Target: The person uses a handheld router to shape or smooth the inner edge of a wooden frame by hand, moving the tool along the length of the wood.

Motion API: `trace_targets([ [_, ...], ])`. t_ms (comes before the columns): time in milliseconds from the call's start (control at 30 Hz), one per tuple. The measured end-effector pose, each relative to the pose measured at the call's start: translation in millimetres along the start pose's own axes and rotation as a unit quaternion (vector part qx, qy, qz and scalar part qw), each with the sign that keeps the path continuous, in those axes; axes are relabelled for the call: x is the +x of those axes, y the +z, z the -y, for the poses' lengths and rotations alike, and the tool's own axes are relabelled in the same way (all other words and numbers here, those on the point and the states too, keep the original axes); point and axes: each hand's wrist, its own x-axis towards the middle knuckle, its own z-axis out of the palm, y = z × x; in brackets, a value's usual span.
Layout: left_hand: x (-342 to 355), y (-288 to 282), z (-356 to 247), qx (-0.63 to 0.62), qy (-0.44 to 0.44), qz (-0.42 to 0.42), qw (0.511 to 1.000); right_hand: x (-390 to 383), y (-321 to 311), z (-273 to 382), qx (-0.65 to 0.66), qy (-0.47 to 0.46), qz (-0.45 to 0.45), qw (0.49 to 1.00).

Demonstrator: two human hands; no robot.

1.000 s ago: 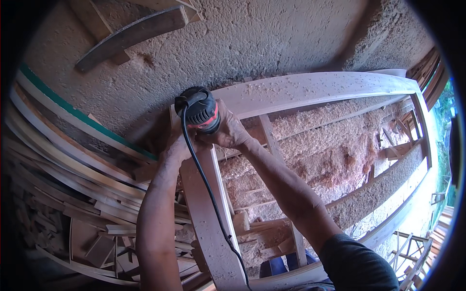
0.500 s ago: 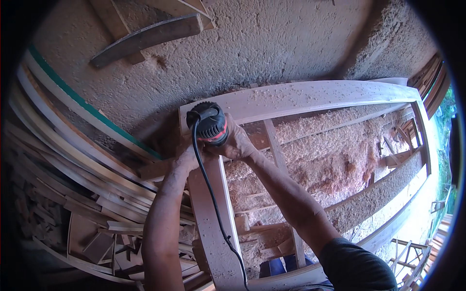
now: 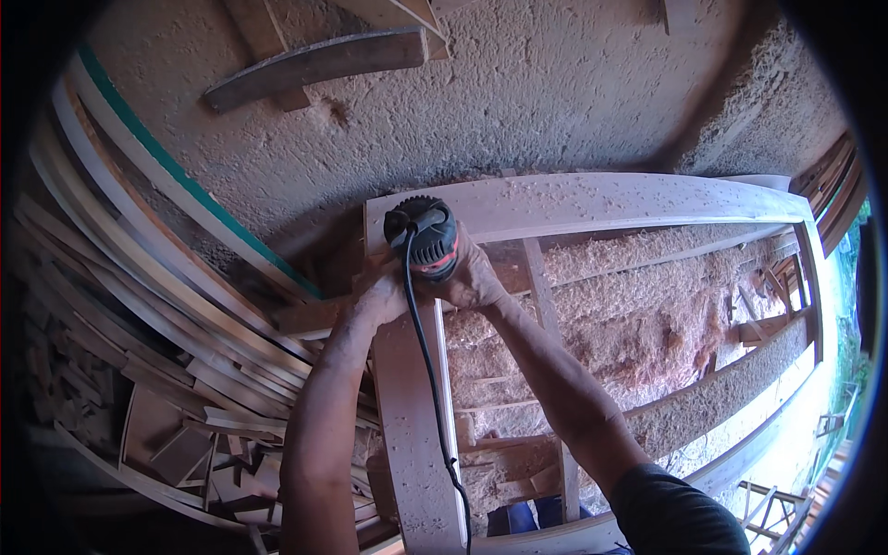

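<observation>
A corded router (image 3: 425, 239) with a black vented motor housing and a red band stands at the near-left corner of a pale wooden frame (image 3: 592, 199). My left hand (image 3: 381, 294) wraps its left side and my right hand (image 3: 474, 277) its right side. Both hands are closed around the tool's lower body, though some fingers are hidden behind it. The router's base and bit are out of sight under the hands. From its top, a black cord (image 3: 427, 370) runs down along the frame's left board (image 3: 416, 444). Small shavings dot the frame's upper board.
Thick wood shavings (image 3: 629, 324) lie inside and beneath the frame, among crossing slats. Long boards (image 3: 176, 250), one green-edged, lean at left above scrap wood (image 3: 176, 453). A rough wall (image 3: 518, 102) rises behind, with a curved wooden piece (image 3: 319, 65) against it.
The whole view has shifted, so the scene sits slightly lower and to the right. Both hands keep their hold on the router at the same frame corner.
</observation>
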Motion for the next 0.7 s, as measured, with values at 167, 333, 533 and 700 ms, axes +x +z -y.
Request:
trace_targets([
  [167, 10.9, 2.1, -0.3, 0.061, 0.046, -0.078, 0.994, 7.7, 1.6, -19.1, 0.097, -0.001, -0.01, 0.995],
  [333, 15.7, 9.1, 8.7, 0.008, 0.139, -0.23, 0.963, 10.5, 3.0, -21.2, 0.131, 0.007, -0.009, 0.991],
  [533, 12.2, -5.8, -8.4, 0.05, 0.043, -0.142, 0.988, 15.5, -3.0, -11.7, 0.185, 0.018, 0.011, 0.983],
  [700, 19.0, 0.1, 6.7, 0.035, 0.031, -0.137, 0.989, 24.0, -3.7, -11.8, 0.136, -0.003, 0.033, 0.99],
])
